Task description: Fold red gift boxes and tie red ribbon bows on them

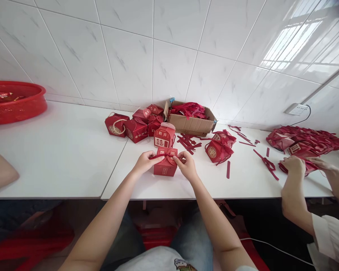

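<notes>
A small red gift box [166,170] with pale printed characters stands upright in front of me on the white table. A dark red ribbon [167,153] crosses its top, knotted or looped near the middle. At the box's left upper edge, my left hand [144,162] pinches one side of the ribbon. My right hand [185,164] pinches the ribbon's other side at the right upper edge. Just behind it stands another red box [164,135] with a rounded upright flap. Fingertips hide part of the ribbon ends.
Several red boxes [137,130] sit at the back left, beside a cardboard carton [190,125] of red ribbons. Ribboned boxes [219,148] and loose strips lie to the right. A co-worker's hands [295,165] handle a box near a large pile [313,139]. A red basin [17,109] is far left.
</notes>
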`<state>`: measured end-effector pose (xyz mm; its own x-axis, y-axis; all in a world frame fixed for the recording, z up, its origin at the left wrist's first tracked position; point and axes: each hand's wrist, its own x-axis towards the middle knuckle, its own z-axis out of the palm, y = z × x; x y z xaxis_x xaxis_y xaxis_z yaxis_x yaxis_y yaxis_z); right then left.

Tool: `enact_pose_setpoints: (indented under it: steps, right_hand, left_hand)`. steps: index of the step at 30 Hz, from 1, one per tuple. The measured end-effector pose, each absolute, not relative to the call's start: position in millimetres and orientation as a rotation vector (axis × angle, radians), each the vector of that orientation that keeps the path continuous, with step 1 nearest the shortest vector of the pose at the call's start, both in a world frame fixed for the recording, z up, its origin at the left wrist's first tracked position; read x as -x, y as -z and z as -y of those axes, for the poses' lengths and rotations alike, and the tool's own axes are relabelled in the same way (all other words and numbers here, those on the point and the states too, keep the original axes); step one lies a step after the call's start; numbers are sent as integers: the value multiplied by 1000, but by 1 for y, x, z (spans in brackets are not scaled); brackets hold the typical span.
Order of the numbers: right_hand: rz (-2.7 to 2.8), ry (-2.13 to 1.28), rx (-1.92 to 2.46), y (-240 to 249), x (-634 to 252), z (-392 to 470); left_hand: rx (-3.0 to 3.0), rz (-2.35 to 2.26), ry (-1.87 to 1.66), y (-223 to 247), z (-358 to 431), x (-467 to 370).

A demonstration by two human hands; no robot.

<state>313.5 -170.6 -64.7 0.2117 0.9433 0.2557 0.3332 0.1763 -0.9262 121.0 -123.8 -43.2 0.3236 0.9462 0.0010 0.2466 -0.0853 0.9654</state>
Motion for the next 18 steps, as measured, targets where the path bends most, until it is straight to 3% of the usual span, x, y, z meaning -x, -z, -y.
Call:
enact_pose_setpoints:
  steps: [18]
  right_hand:
    - [1574,-698,1482,50,-346,171]
  left_hand:
    - [-1839,-1213,-976,39,107,-106]
